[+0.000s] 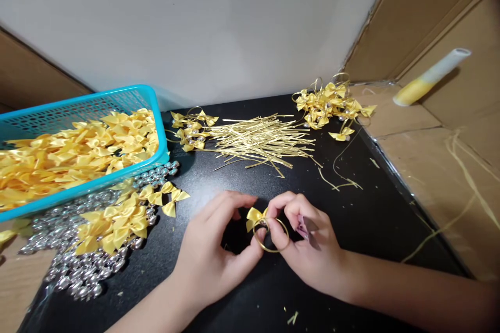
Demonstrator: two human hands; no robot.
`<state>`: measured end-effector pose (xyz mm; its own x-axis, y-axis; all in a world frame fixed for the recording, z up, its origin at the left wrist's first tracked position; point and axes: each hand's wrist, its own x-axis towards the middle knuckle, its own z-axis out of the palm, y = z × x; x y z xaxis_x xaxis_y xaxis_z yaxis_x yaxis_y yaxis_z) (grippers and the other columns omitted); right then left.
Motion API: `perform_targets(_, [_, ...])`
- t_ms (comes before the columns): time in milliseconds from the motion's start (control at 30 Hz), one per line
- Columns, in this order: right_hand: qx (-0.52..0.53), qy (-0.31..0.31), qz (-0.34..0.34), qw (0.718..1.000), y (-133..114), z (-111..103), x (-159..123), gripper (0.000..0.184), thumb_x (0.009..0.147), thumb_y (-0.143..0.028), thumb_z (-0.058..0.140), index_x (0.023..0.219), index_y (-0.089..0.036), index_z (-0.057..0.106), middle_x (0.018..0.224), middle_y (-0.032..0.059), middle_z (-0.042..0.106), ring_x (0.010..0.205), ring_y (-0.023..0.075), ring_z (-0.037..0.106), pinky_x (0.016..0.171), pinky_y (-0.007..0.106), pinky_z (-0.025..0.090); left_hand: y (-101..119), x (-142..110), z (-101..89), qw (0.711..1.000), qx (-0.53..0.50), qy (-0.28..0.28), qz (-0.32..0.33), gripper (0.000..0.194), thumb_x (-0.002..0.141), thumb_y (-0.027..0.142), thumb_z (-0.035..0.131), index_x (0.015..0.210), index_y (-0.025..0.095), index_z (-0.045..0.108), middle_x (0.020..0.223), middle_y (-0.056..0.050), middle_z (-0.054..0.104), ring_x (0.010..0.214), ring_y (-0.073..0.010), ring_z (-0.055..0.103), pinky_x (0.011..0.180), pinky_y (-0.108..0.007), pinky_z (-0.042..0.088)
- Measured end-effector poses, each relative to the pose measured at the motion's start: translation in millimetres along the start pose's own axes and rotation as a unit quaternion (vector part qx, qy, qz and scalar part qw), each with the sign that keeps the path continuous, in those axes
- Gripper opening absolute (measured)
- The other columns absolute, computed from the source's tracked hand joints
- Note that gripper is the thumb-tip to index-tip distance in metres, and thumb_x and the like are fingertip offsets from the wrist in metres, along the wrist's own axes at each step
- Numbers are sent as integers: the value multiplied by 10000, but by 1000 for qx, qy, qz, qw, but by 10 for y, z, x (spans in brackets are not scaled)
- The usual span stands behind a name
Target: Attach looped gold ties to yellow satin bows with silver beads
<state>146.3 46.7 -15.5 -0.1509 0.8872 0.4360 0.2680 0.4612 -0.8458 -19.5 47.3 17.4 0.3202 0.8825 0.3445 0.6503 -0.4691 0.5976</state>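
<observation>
A yellow satin bow (255, 217) with a gold wire loop (273, 249) and a small silvery bead is between my two hands. My right hand (308, 239) pinches the loop near the bow with thumb and forefinger. A small purple piece (307, 229) is tucked among its curled fingers; its kind is unclear. My left hand (214, 244) curves around the other side, its thumb tip touching the loop beside the bead. Its forefinger is raised near the bow, apart from the thumb. Gold twist ties (265, 140) lie in a pile beyond the hands.
At left, a turquoise basket (154, 114) holds many yellow bows. Loose bows (113, 223) and silver beads (86, 270) lie before it. Looped bow pieces (328, 103) are heaped at the back right, a smaller group (191, 130) at back left. A tube (429, 77) leans against cardboard.
</observation>
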Motion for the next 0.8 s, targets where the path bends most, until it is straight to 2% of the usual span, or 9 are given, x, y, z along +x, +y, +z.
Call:
perform_targets(133, [7,-18,11,1000,-6,0,-5,267,823,-45,508,739,-234,339,778,-15,590,655,103,601,595,231,502,-2,24,-8,994,-80,-35,-64,88,806,153,632,881,179,672,720,2,690,565,-90,582,531,-185,482])
perform_targets(233, [7,-38,3,999,-6,-65,46,261,823,-116,566,776,-238,339,832,-3,555,693,116,580,605,251,493,-18,21,-12,982,-131,-46,-131,64,810,184,651,835,166,706,697,-15,723,528,-102,605,496,-188,501])
perform_targets(333, [31,-78,-39,996,18,-233,187,410,770,-474,679,847,-244,347,886,21,471,722,154,529,583,292,478,-20,11,-18,977,-156,-16,-144,71,808,185,665,853,154,711,730,-36,748,543,-118,647,498,-191,531])
perform_targets(400, [43,-126,-55,990,41,-375,313,502,799,-718,481,892,-239,366,864,21,450,663,146,485,528,281,432,-8,1,-27,983,-142,12,-117,105,798,151,674,900,160,696,731,-23,749,542,-109,654,504,-177,536])
perform_targets(433, [24,-161,-51,985,50,-441,374,514,844,-741,342,892,-231,386,826,15,457,638,141,473,516,273,411,0,-4,-33,986,-132,23,-100,135,791,131,678,922,164,682,730,-13,747,542,-101,655,509,-168,535])
perform_targets(467, [-25,-194,-56,979,55,-498,429,510,890,-708,264,880,-221,416,800,15,480,622,136,472,520,268,393,10,-9,-40,988,-122,31,-84,166,785,113,680,941,168,667,730,-2,744,547,-95,657,520,-161,537])
perform_targets(533, [-156,-223,-106,956,54,-581,510,469,947,-610,280,832,-202,482,727,6,523,587,125,473,528,261,353,28,-19,-55,991,-107,39,-63,212,779,88,680,968,173,637,736,14,738,562,-84,662,549,-151,542])
perform_targets(633, [-304,-211,-209,905,36,-632,562,433,946,-549,398,755,-192,550,631,-7,553,536,118,473,525,267,300,47,-31,-72,992,-103,37,-62,250,784,80,673,1000,184,601,752,27,735,577,-75,665,573,-144,546])
perform_targets(800, [-372,-230,-271,858,30,-626,551,487,964,-538,360,712,-194,596,567,-10,542,511,124,463,530,282,269,47,-41,-76,989,-126,26,-72,298,795,92,670,1049,205,565,803,29,745,612,-76,681,592,-142,554])
